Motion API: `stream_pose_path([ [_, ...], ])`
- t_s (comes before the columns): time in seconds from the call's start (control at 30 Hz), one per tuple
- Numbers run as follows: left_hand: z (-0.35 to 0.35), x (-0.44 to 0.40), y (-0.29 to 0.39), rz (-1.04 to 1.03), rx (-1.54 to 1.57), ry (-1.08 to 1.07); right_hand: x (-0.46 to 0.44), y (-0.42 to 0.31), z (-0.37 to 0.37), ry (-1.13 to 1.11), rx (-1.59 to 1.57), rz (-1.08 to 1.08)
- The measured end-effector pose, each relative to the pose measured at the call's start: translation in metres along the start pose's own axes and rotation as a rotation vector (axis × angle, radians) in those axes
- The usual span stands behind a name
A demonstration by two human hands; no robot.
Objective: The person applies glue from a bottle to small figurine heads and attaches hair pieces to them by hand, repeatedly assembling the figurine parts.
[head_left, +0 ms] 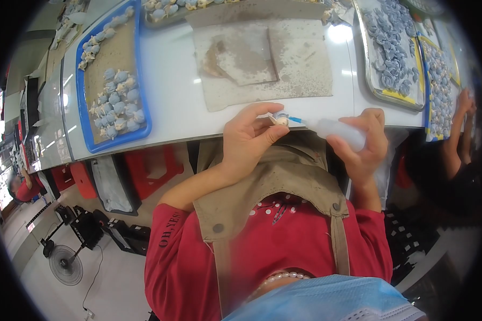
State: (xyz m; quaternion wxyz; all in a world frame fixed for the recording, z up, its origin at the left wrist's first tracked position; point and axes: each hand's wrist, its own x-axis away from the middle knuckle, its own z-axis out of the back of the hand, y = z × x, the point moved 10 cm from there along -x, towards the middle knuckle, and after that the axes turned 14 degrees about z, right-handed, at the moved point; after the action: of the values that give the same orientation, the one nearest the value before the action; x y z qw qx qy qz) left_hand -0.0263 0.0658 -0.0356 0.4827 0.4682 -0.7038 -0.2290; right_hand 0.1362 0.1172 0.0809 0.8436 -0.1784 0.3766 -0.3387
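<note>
Both closed: left grip (pixel 250 135) pinches rounded piece (pixel 281 121), right grip (pixel 366 143) clasps cloudy plastic bottle (pixel 340 132).

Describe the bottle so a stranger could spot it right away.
Start at the white table and go to its near edge, in front of the red shirt. There the right hand holds the bottle, pointed at the small piece in the left hand. Its cloudy whitish body and bright blue tip set it apart from that piece.
</note>
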Motion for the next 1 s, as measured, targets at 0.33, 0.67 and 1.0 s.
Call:
stream_pose_path([
  [0.33, -0.001, -0.003, -0.002, 0.025, 0.121, -0.011, 0.007, 0.008, 0.005, -0.022, 0.013, -0.040],
  [0.67, -0.003, -0.003, -0.004, 0.070, 0.137, -0.016, 0.001, 0.005, 0.008, 0.029, -0.009, -0.029],
  [1.0, -0.001, 0.009, 0.027, -0.208, 0.039, -0.106, -0.002, 0.093, -0.045, 0.195, -0.203, -0.347],
])
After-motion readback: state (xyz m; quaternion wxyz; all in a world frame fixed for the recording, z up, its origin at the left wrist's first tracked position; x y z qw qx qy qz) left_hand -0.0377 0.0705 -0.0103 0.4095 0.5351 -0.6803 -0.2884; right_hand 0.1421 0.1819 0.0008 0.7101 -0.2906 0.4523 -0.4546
